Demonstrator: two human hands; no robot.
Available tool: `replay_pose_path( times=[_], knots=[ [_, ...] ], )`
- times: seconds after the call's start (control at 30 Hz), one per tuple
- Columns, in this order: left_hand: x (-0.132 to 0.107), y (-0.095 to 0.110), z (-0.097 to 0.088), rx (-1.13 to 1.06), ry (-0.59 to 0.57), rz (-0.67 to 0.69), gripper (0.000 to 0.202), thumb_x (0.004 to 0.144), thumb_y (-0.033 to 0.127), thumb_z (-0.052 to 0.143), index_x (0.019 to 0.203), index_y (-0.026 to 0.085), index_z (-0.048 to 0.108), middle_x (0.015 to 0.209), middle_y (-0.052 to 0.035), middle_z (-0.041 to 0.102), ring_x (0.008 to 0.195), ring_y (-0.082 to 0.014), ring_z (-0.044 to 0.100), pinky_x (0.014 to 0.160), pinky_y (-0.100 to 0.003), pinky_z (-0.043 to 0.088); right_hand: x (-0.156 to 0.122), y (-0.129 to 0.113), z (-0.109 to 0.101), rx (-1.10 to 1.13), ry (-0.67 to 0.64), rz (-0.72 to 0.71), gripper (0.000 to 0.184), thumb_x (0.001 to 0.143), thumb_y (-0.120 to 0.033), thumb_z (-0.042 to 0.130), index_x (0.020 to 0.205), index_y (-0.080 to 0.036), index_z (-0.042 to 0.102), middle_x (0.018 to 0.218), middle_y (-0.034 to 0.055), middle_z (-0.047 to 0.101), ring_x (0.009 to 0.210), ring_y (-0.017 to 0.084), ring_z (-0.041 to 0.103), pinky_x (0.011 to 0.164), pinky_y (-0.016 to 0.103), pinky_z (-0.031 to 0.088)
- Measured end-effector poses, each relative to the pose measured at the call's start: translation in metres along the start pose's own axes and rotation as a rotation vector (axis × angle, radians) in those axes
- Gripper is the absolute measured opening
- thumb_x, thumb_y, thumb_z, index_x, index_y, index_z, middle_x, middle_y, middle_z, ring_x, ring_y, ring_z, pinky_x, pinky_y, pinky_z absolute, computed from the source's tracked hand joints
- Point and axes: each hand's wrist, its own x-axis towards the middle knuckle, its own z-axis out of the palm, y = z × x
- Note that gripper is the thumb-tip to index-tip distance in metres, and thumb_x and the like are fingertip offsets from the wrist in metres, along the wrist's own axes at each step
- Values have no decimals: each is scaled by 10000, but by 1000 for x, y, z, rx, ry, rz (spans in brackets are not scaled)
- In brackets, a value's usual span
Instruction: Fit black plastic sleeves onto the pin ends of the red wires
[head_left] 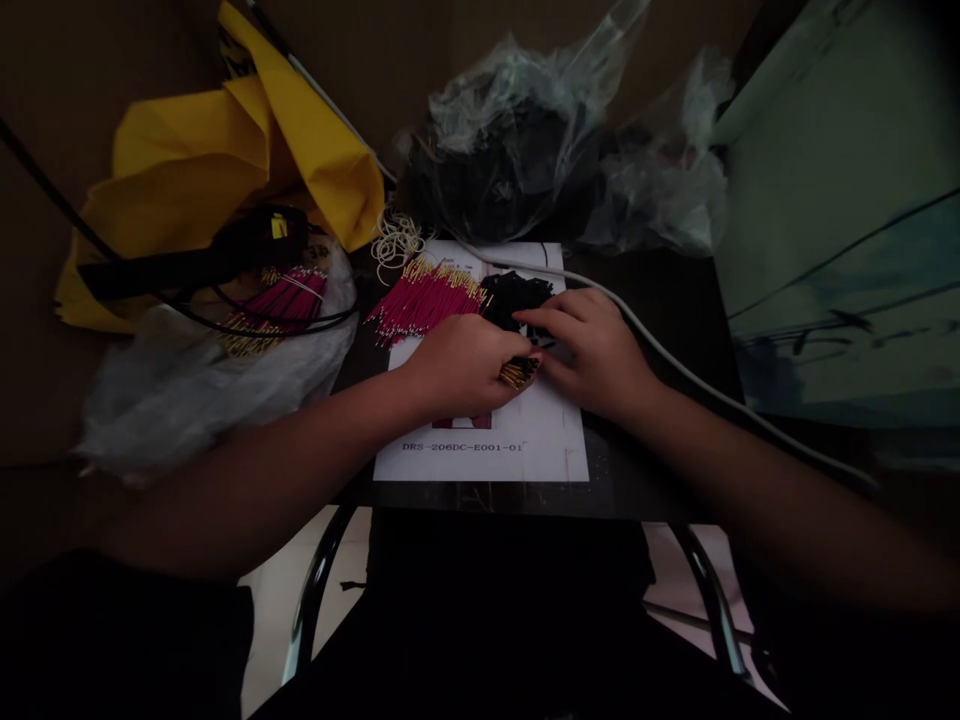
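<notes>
My left hand (461,365) is closed round a small bundle of pink wires (519,373); their gold tips poke out past my fingers. My right hand (596,350) lies just right of it, fingers curled and pinching at the bundle's end beside a heap of small black parts (517,295). Both hands rest on a white printed sheet (540,440) on a small dark table (660,300). A loose pile of pink gold-tipped wires (427,297) lies on the sheet just beyond my left hand.
Another bunch of pink wires (281,305) lies in a clear bag (187,390) at left, under a black tool (225,250) and yellow paper (225,150). Rubber bands (394,245), clear bags of black parts (517,150), a white cable (675,365) and a pale box (847,200) surround the sheet.
</notes>
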Motion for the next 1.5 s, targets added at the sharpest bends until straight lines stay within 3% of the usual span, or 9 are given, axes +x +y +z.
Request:
replay_pose_path(
  times=[0.13,0.33,0.47,0.77,0.97,1.17,1.3,1.4,1.5],
  knots=[
    [0,-1,-1,-10,11,-17,294,858,373,516,693,186,672,583,-8,625,532,-138,572,502,-272,276,0,-5,0,-17,-38,-28,333,864,-320,569,1168,-220,661,993,77,620,948,256,517,844,412,373],
    [0,0,-4,-77,115,-17,324,892,361,483,704,173,668,567,-1,607,510,-111,526,515,-266,296,0,-13,1,-76,-78,-38,394,831,-467,602,1093,-180,660,997,90,612,935,264,498,832,409,346],
    [0,1,-3,-59,119,-17,336,890,365,486,666,173,648,544,1,586,505,-116,519,509,-267,285,1,-12,2,-85,-66,-22,291,889,-354,542,1099,-194,665,968,73,632,912,242,506,815,390,340],
    [-1,0,-3,-40,89,-35,345,899,381,479,676,183,653,560,-1,593,530,-126,534,526,-272,291,2,-7,5,-67,-1,-24,232,935,-275,502,1034,-204,700,915,45,681,875,215,546,806,373,350],
    [-1,0,-1,-42,72,-30,316,890,371,494,708,189,676,572,1,607,547,-129,556,535,-273,308,2,-9,2,-145,-77,2,243,941,-240,491,1105,-227,669,896,45,659,877,222,516,786,367,333],
    [-1,-2,1,-42,46,-1,237,846,333,536,707,200,675,608,6,637,573,-145,596,528,-283,315,2,-16,-1,-274,-162,-9,348,963,-256,449,1299,-224,533,935,77,636,911,250,461,784,381,304],
    [-2,-2,1,-34,44,5,220,842,328,542,722,206,680,602,7,638,568,-150,601,521,-288,310,1,-13,-1,-240,-181,-29,330,964,-246,441,1273,-204,546,922,80,634,891,244,456,788,376,333],
    [-2,-1,1,-13,40,-26,208,835,342,558,743,201,680,608,-1,642,570,-159,605,518,-285,310,-1,-10,0,-172,-131,-43,294,959,-202,424,1218,-175,560,921,75,638,884,236,468,800,370,383],
    [-1,0,0,-42,36,-114,196,831,361,575,817,198,683,630,-4,651,577,-159,606,522,-274,333,-3,-10,-2,-86,21,-33,222,938,-163,441,1113,-175,578,893,61,629,876,223,497,793,365,423]
  ],
)
